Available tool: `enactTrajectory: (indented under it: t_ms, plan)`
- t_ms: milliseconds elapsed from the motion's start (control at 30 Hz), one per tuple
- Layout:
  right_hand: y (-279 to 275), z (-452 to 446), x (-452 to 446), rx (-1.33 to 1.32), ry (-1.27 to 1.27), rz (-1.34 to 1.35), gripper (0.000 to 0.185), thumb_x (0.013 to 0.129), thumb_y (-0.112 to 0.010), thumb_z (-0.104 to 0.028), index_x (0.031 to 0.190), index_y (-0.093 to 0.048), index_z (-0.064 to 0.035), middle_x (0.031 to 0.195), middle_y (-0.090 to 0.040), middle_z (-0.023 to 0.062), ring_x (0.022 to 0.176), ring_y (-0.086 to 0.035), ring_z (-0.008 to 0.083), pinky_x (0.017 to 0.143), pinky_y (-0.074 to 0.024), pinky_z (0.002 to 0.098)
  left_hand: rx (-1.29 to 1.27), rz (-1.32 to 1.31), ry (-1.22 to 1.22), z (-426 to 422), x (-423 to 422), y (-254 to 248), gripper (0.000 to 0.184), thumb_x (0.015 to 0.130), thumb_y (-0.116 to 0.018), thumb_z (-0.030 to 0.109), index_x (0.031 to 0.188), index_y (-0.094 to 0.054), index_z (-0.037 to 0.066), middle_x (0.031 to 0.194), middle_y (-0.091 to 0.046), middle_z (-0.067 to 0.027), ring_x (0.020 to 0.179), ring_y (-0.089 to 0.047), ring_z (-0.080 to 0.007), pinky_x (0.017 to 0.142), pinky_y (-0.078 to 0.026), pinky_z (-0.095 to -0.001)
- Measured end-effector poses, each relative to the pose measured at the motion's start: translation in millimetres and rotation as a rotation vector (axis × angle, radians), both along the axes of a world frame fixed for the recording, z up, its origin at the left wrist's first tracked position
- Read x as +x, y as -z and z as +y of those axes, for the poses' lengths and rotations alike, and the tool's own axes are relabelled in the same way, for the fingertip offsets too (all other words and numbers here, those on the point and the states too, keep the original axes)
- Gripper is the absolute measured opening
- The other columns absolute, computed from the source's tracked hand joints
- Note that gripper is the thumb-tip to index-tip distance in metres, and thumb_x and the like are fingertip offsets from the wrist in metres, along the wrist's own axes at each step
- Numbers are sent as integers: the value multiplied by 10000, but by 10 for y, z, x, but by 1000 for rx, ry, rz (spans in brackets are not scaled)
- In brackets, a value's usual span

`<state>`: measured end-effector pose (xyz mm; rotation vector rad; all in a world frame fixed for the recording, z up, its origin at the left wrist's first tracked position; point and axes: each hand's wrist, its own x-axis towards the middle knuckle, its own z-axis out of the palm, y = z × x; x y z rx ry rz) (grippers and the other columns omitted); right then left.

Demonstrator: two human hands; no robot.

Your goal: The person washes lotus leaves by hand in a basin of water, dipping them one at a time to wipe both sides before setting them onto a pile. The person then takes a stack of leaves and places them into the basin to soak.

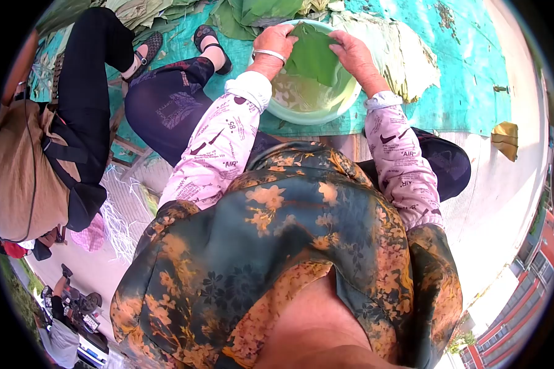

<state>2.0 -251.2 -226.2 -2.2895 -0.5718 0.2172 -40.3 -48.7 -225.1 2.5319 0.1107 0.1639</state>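
Observation:
A broad green leaf (314,54) is stretched between my two hands over a pale green basin (301,117). My left hand (274,44) pinches the leaf's left edge; a bracelet circles that wrist. On the opposite edge, my right hand (354,54) grips the leaf between thumb and fingers. Cloudy water (305,95) shows in the basin below, and the leaf's lower edge hangs over it. Whether the leaf touches the water I cannot tell. Patterned pink sleeves cover both forearms.
Stacked green leaves (252,13) lie behind the basin, and pale dried leaves (406,55) to its right. All rest on a turquoise tarp (468,67). Another person (34,166) sits close on the left. A brown leaf piece (505,140) lies at the tarp's right edge.

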Motion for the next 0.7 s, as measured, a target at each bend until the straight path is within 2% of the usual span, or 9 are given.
enactTrajectory:
  t_ms: [33, 100, 167, 300, 433, 500, 567, 667, 700]
  plan:
    - [-75, 31, 36, -3, 9, -171, 170, 747, -567, -117, 916, -561, -113, 844, -597, 60, 801, -552, 279, 712, -439, 354, 106, -173, -2, -37, -12, -50, 216, 702, -621, 119, 916, -636, 142, 848, -626, -54, 794, -579, -209, 676, -464, -305]
    - [-152, 75, 81, -2, 36, -519, 153, 735, -557, -90, 884, -565, -125, 851, -579, 44, 807, -534, 264, 705, -423, 354, 4, -408, -15, -104, -31, -71, 212, 682, -588, 78, 874, -630, 157, 835, -611, -7, 839, -555, -221, 699, -464, -319]
    - [-66, 98, 92, 61, 31, -608, 191, 695, -533, -40, 855, -553, -143, 851, -555, 21, 804, -512, 254, 707, -401, 371, -42, -558, 13, -125, -12, -51, 221, 656, -584, 70, 850, -625, 169, 808, -604, 12, 832, -551, -219, 714, -464, -330]
    - [333, 12, -146, -46, -31, -449, 216, 678, -505, -1, 859, -538, -113, 921, -558, 56, 879, -511, 269, 784, -391, 368, 123, -314, 164, -139, -161, 462, 247, 695, -517, 64, 884, -618, 187, 925, -589, 4, 922, -527, -204, 766, -452, -328]
    - [1000, -135, -467, -296, -207, -331, 193, 691, -514, -58, 875, -546, -110, 951, -554, 45, 982, -490, 224, 869, -331, 357, 326, 302, 415, -232, -414, 798, 296, 788, -429, 115, 1040, -577, 166, 1092, -537, -56, 1032, -484, -240, 862, -394, -380]
    - [1181, -125, -655, -525, -267, -315, 344, 716, -505, -59, 1056, -517, -107, 1161, -483, 90, 1137, -404, 248, 931, -283, 398, 360, 410, 443, -256, -486, 907, 346, 803, -425, 117, 1135, -512, 167, 1184, -472, -83, 1110, -431, -246, 910, -354, -393]
    - [1149, -59, -773, -629, -296, -316, 480, 718, -535, -113, 1190, -449, -117, 1250, -407, 114, 1180, -354, 273, 954, -261, 414, 391, 473, 437, -263, -554, 953, 411, 812, -427, 123, 1220, -432, 172, 1272, -386, -102, 1184, -360, -252, 951, -309, -411]
    - [1108, 27, -868, -625, -347, -236, 614, 698, -580, -191, 1273, -371, -136, 1310, -338, 130, 1212, -307, 296, 970, -237, 448, 395, 604, 418, -235, -626, 1002, 566, 817, -449, 154, 1344, -244, 188, 1413, -161, -112, 1301, -176, -262, 1003, -210, -457]
    - [1135, 31, -884, -645, -348, -219, 641, 691, -592, -217, 1283, -357, -142, 1320, -322, 132, 1217, -297, 299, 970, -231, 462, 434, 591, 432, -238, -646, 1080, 571, 817, -451, 161, 1346, -239, 188, 1413, -157, -116, 1300, -175, -265, 1002, -205, -461]
